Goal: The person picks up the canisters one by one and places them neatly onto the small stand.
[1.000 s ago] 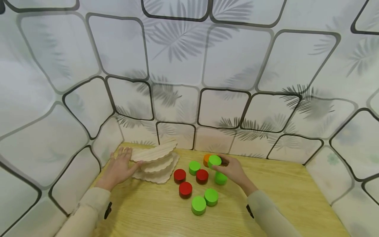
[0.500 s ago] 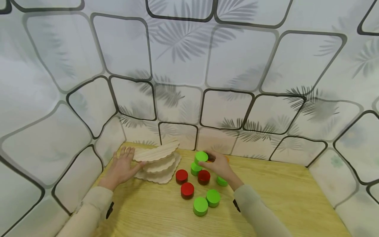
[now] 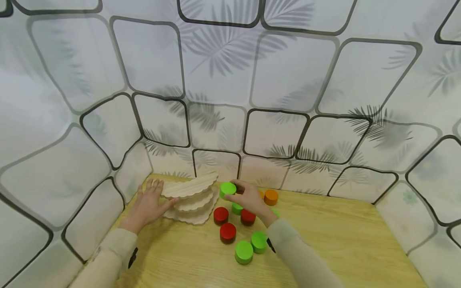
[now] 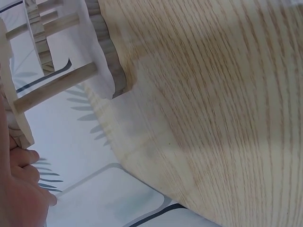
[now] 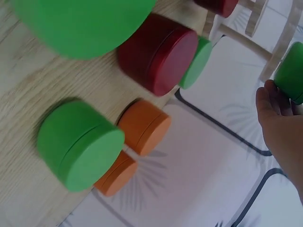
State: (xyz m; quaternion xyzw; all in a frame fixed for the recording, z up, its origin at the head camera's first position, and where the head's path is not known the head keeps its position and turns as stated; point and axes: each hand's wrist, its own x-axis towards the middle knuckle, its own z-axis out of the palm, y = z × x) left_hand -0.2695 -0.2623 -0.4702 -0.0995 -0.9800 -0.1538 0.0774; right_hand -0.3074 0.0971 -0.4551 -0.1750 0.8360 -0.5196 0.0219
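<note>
A tiered wooden stand with wavy-edged shelves [image 3: 187, 189] stands at the back left of the table. My left hand [image 3: 145, 206] holds its left side, thumb along the front; in the left wrist view, the fingers [image 4: 26, 163] bend at a shelf edge. My right hand [image 3: 250, 200] pinches a green round jar [image 3: 227, 189] between thumb and fingers, beside the stand's right end. The right wrist view has this raised green jar [image 5: 291, 73] close to the shelves. Beneath the right hand, another green jar [image 3: 237, 208] and a red jar [image 3: 248, 216] are partly covered.
Two more red jars [image 3: 227, 233] stand in front of the stand. Nearer me are two green jars [image 3: 244, 252] side by side. Orange jars [image 3: 271, 197] stand behind my right wrist, one partly hidden. Patterned wall covering [image 3: 216, 124] borders the wooden table [image 3: 342, 240].
My right hand has carried the green jar leftward, from beside the orange jars to the stand's right end. My left hand has stayed at the stand.
</note>
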